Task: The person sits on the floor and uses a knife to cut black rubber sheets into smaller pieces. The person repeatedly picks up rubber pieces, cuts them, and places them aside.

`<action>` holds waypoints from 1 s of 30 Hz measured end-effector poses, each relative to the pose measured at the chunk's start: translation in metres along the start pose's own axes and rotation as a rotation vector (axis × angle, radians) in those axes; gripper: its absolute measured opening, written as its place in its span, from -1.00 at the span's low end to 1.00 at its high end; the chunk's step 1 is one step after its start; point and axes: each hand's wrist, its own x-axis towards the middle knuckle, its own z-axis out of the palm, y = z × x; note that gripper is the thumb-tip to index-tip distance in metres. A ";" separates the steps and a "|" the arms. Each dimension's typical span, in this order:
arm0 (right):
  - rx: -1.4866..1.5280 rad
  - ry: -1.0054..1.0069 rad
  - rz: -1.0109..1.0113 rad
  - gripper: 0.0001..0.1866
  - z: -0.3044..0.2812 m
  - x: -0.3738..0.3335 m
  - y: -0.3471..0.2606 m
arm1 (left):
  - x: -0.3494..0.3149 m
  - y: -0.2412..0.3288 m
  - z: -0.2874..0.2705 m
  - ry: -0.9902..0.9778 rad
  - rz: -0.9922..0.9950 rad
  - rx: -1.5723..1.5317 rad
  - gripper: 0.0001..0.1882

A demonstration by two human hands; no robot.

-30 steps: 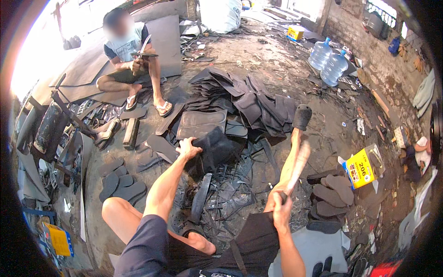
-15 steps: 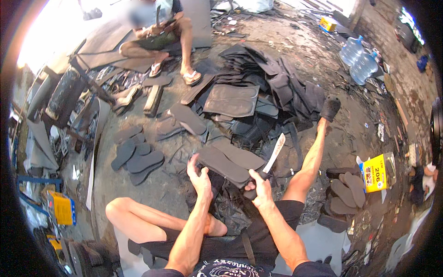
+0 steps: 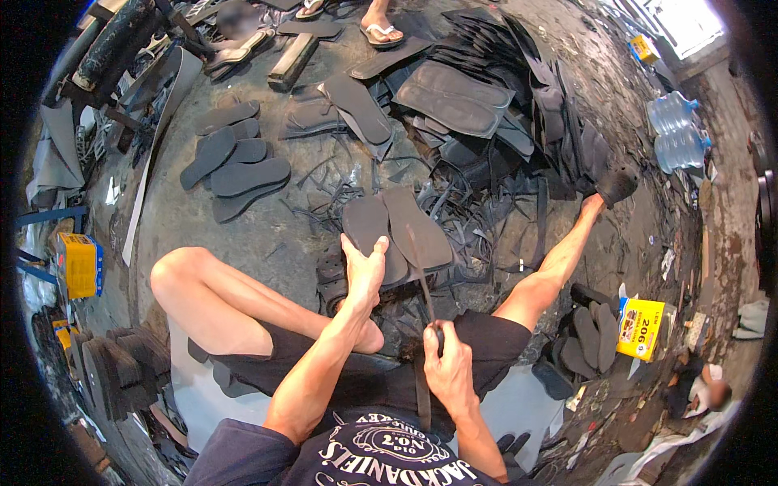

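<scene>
A dark grey rubber sheet with two sole shapes side by side lies in front of me, above a heap of thin black offcuts. My left hand is closed on its near left part, thumb on top. In my right hand, the fingers wrap round the handle of a long knife. Its narrow blade points away from me and passes over the right sole shape; whether it touches the rubber I cannot tell. The lower part of the sheet is partly hidden by my left hand.
Cut soles lie on the floor to the left. Stacked rubber sheets rise ahead. Right of my leg are more soles and a yellow box; water bottles stand farther off. Another person's foot shows at the top.
My right hand has left the sheet's edge and drawn back toward me, with the knife now turned over the sheet. The sheet has turned more upright in view. My view has tilted down.
</scene>
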 end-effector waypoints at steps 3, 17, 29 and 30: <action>-0.028 -0.030 0.061 -0.74 0.000 -0.009 0.001 | -0.004 0.012 0.001 -0.010 -0.003 -0.062 0.17; -0.026 -0.199 0.072 -0.69 0.037 0.077 0.015 | 0.006 0.011 -0.012 -0.099 -0.026 0.016 0.17; 0.000 -0.115 -0.115 -0.55 0.131 0.134 0.110 | 0.005 0.007 0.004 -0.122 -0.051 -0.127 0.20; 0.045 -0.043 -0.147 -0.54 0.141 0.137 0.103 | 0.008 0.002 0.002 -0.133 -0.048 -0.182 0.20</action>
